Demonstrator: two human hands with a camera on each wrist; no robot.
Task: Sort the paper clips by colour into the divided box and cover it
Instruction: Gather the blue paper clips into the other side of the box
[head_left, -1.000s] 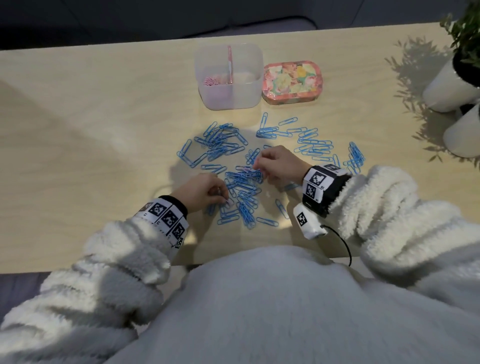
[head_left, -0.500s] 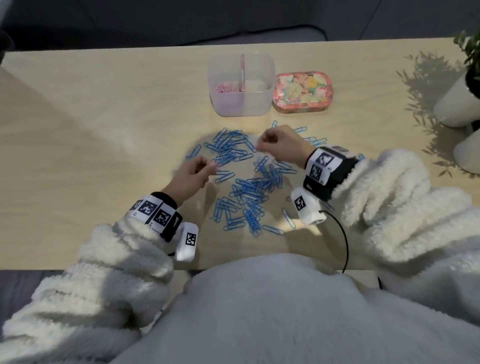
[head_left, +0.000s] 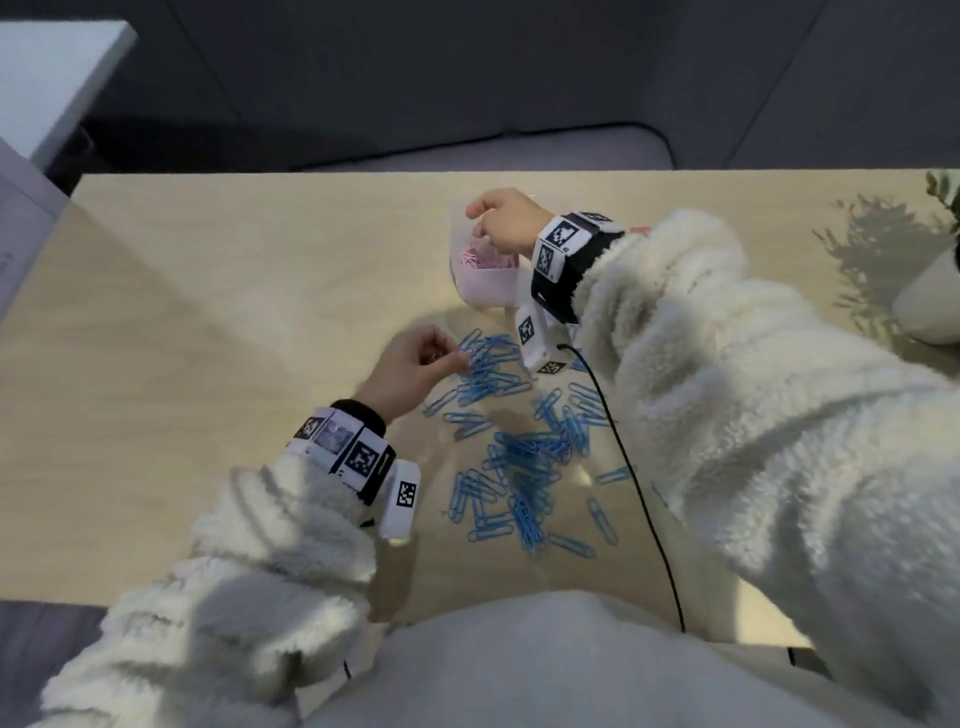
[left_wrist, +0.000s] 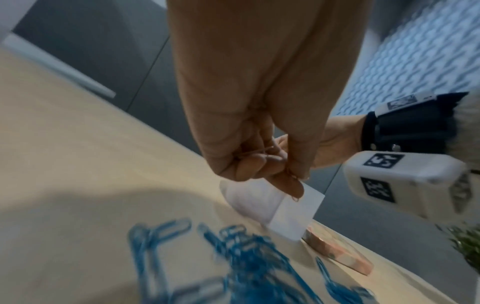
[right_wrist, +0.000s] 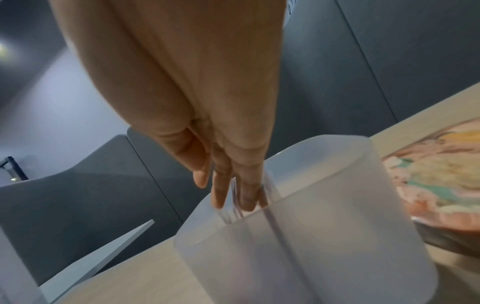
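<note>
The translucent divided box (head_left: 485, 296) stands at the table's far side, with pink clips (head_left: 472, 258) in its left compartment. My right hand (head_left: 498, 223) hovers over that compartment. In the right wrist view its fingers (right_wrist: 246, 185) point almost straight down into the box (right_wrist: 324, 236), thumb apart, with pale blurred streaks below the fingertips. My left hand (head_left: 415, 364) hangs over the blue clip heap (head_left: 524, 452), fingers curled. Up close it (left_wrist: 259, 164) pinches a few pink wire clips (left_wrist: 249, 154). The floral lid (right_wrist: 441, 179) lies right of the box, hidden by my sleeve in the head view.
Blue clips (left_wrist: 246, 267) spread from the table's middle toward the near edge. A black cable (head_left: 639, 493) runs from my right wrist across them. A white plant pot (head_left: 930, 306) stands at the far right. The lid (left_wrist: 340, 257) lies flat beside the box (left_wrist: 293, 214).
My right hand has left the blue heap and travelled up to the box. My left hand has lifted off the heap, fingers still curled. The head view has swung and now sits closer.
</note>
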